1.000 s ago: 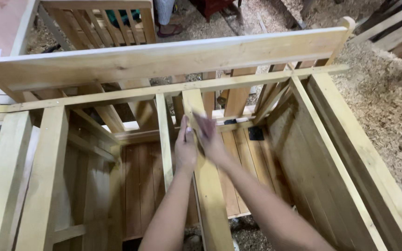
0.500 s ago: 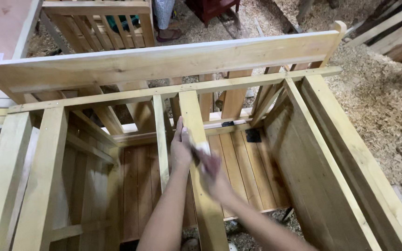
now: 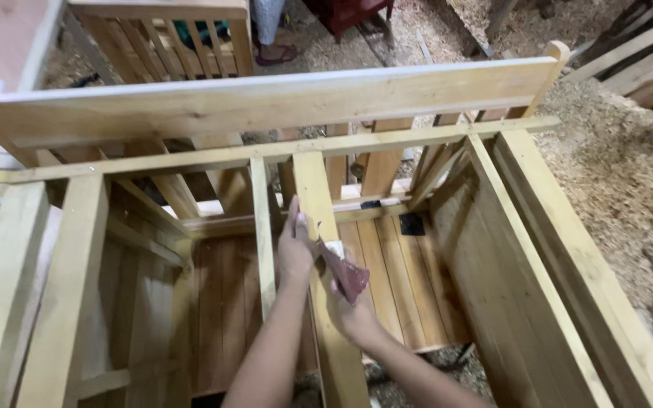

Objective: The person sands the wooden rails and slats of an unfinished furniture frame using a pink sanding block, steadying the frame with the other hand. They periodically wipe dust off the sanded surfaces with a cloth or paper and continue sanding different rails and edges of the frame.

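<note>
A woodworking shop — sawdust floor [image 3: 629, 189], unfinished timber frame [image 3: 266, 102]

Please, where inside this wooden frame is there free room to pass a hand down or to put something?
Free: the slatted floor between the centre rail and the right side wall, apart from a small dark block at its far end. Crowded: the centre rail, where the left hand and the right hand with reddish sandpaper work.

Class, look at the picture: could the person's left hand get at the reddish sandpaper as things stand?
Probably yes. The left hand rests on the middle wooden rail, right beside the sandpaper held in the right hand. Nothing lies between them; only the right hand's fingers cover part of the sheet.
</note>
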`<control>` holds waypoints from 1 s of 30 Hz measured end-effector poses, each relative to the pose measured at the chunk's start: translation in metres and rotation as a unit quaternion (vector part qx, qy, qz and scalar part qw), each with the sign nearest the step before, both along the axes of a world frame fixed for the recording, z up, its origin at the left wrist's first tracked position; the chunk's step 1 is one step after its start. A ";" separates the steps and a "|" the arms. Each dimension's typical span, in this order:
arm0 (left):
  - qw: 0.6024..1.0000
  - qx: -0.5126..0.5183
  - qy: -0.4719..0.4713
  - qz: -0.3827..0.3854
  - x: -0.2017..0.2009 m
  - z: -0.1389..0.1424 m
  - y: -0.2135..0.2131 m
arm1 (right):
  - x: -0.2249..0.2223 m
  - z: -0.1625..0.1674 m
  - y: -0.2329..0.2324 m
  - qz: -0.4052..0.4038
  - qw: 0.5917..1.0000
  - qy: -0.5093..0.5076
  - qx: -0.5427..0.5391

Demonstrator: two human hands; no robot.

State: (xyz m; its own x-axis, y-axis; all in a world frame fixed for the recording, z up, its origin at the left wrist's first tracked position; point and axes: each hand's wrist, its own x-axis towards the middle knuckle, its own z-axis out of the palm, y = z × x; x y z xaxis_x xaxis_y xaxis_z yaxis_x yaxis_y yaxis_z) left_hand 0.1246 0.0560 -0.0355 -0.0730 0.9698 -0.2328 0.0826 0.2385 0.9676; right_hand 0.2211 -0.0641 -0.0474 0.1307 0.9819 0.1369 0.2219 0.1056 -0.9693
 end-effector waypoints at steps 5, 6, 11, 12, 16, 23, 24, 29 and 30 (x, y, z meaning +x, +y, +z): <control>1.000 0.016 0.020 -0.008 -0.001 0.002 -0.003 | 0.016 0.000 0.156 0.020 0.987 -0.126 0.100; 1.000 0.019 0.020 0.000 -0.002 0.006 -0.005 | 0.019 0.000 0.185 0.034 0.993 -0.081 0.079; 0.994 -0.100 0.030 -0.008 -0.002 0.028 -0.008 | 0.023 -0.005 0.184 0.051 0.997 -0.044 -0.024; 0.991 -0.130 0.039 -0.016 -0.003 0.029 -0.008 | 0.022 -0.014 0.164 0.086 0.989 -0.081 0.091; 0.999 -0.044 -0.004 -0.019 -0.002 0.020 -0.004 | 0.003 -0.025 0.015 0.049 0.995 -0.049 0.068; 0.997 0.071 0.021 -0.009 -0.005 -0.009 0.002 | -0.015 -0.052 -0.156 0.074 0.982 -0.073 -0.155; 0.996 0.082 0.031 -0.011 -0.006 -0.010 0.002 | -0.014 -0.054 -0.152 0.077 0.974 -0.107 -0.184; 1.000 0.008 -0.003 -0.013 -0.005 -0.009 0.003 | 0.002 -0.037 -0.015 0.070 0.996 -0.049 0.039; 1.000 -0.008 0.000 -0.013 -0.005 -0.006 0.002 | 0.000 -0.026 0.017 0.008 0.994 -0.049 -0.101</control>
